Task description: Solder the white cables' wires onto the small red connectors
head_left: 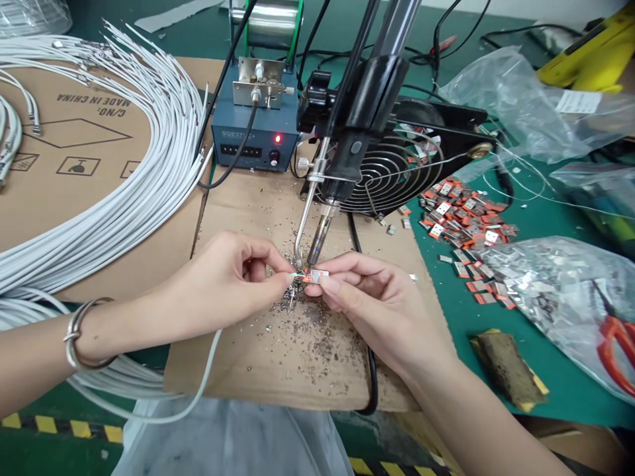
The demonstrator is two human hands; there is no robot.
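Note:
Under the soldering iron [321, 231], my left hand [248, 274] pinches the end of a white cable [211, 360], whose thin wires point right. Between the thumb and fingers of my right hand [370, 294] is a small USB connector [319, 276] with an orange part. The wire ends meet the connector's left end, right at the iron's tip. A thin metal feed tube [305, 218] ends just left of that tip. Solder bits [317, 330] lie scattered on the cardboard [238, 370] below.
A large bundle of white cables [163, 198] curves along the left. Behind stand a blue solder feeder [255, 125] and a black fan [391, 175]. At right lie piled connectors [461, 215], a plastic bag of metal parts [555, 284], red scissors [615, 350] and a brown sponge [508, 367].

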